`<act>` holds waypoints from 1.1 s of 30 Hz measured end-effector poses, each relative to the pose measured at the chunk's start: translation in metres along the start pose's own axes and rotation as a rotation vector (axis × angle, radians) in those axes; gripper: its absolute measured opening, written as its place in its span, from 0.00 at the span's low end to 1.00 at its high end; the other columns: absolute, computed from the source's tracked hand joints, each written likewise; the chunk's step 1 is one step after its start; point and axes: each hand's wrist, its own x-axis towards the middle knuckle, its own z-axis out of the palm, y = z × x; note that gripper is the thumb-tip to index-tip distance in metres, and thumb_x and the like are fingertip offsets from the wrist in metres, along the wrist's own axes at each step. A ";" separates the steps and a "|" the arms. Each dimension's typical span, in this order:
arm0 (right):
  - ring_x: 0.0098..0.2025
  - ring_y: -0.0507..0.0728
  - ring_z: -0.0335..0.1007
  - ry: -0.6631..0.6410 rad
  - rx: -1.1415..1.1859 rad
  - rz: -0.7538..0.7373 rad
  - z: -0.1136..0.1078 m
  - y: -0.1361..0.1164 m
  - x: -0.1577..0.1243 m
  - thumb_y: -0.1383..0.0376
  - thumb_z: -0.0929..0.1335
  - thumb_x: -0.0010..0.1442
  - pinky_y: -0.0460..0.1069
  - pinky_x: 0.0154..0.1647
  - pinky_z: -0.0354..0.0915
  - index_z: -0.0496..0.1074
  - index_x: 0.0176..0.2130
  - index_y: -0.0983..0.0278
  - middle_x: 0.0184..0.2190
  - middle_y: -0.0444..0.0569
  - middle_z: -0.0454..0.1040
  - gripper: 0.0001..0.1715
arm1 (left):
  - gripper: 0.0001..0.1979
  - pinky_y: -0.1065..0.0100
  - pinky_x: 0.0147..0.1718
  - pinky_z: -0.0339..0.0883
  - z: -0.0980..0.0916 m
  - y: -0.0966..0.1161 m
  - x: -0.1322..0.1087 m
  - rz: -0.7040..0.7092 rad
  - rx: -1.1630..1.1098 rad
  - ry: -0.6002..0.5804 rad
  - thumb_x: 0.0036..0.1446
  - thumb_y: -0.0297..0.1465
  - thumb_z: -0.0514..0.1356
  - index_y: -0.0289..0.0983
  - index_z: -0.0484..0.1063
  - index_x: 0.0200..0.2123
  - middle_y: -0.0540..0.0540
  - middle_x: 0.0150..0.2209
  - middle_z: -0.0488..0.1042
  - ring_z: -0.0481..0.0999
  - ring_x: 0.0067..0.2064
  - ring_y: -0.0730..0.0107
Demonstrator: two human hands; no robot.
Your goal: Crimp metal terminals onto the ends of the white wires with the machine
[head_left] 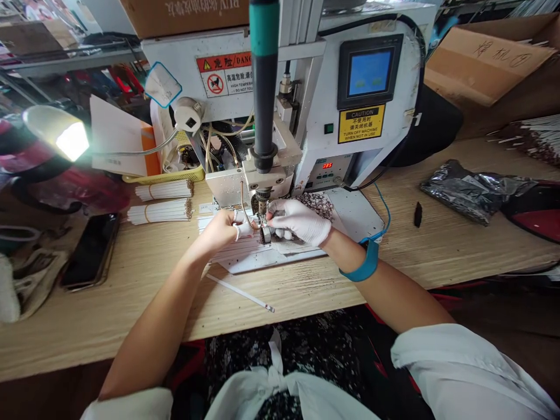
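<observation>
My left hand (223, 227), bare with white finger cots, pinches the end of a thin white cable right under the soldering tip (262, 201) of the white soldering machine (306, 93). My right hand (301, 221) wears a white glove and pinches a small part at the same spot, fingertips almost touching the left hand's. A blue wrist strap (367, 262) with a blue cord is on my right wrist. Both hands rest over a white plate (350, 213) with loose white cables lying across it.
Two bundles of white cables (161, 201) lie left of the machine, one loose cable (240, 293) near the table's front edge. A black phone (90, 248) lies at the left, a lit lamp (56, 131) beyond it. Black plastic bags (468, 189) and cardboard boxes (485, 58) stand at the right.
</observation>
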 end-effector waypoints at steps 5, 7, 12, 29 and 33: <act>0.15 0.44 0.58 0.002 -0.003 0.022 0.000 -0.001 0.000 0.75 0.67 0.48 0.39 0.09 0.52 0.64 0.28 0.66 0.19 0.38 0.64 0.07 | 0.11 0.73 0.24 0.54 0.000 -0.001 0.000 0.004 -0.004 0.016 0.38 0.36 0.60 0.33 0.72 0.19 0.51 0.20 0.68 0.61 0.24 0.75; 0.15 0.45 0.59 0.004 0.000 0.033 0.000 -0.001 0.000 0.75 0.67 0.49 0.39 0.09 0.52 0.64 0.28 0.66 0.19 0.39 0.64 0.07 | 0.11 0.72 0.25 0.54 0.000 -0.001 0.000 -0.004 -0.010 0.007 0.37 0.37 0.61 0.33 0.72 0.19 0.51 0.20 0.68 0.62 0.25 0.75; 0.15 0.44 0.59 0.018 -0.006 0.029 -0.001 0.000 0.000 0.75 0.66 0.50 0.39 0.09 0.51 0.63 0.28 0.66 0.19 0.39 0.64 0.07 | 0.11 0.72 0.27 0.56 0.000 0.001 0.001 -0.024 -0.014 0.003 0.36 0.37 0.62 0.33 0.72 0.20 0.51 0.21 0.70 0.63 0.25 0.74; 0.22 0.49 0.65 0.161 -0.556 -0.258 -0.022 -0.009 -0.009 0.68 0.67 0.51 0.44 0.21 0.58 0.67 0.32 0.65 0.22 0.41 0.70 0.05 | 0.12 0.73 0.22 0.56 -0.003 0.010 -0.020 0.099 0.263 0.013 0.45 0.38 0.60 0.34 0.73 0.21 0.49 0.22 0.70 0.64 0.24 0.74; 0.35 0.54 0.70 0.149 -0.904 -0.316 -0.041 -0.017 -0.012 0.70 0.67 0.50 0.47 0.37 0.62 0.75 0.30 0.65 0.30 0.45 0.76 0.06 | 0.07 0.71 0.27 0.61 0.013 0.016 -0.050 0.130 0.716 -0.185 0.49 0.29 0.58 0.36 0.76 0.26 0.44 0.28 0.75 0.71 0.28 0.68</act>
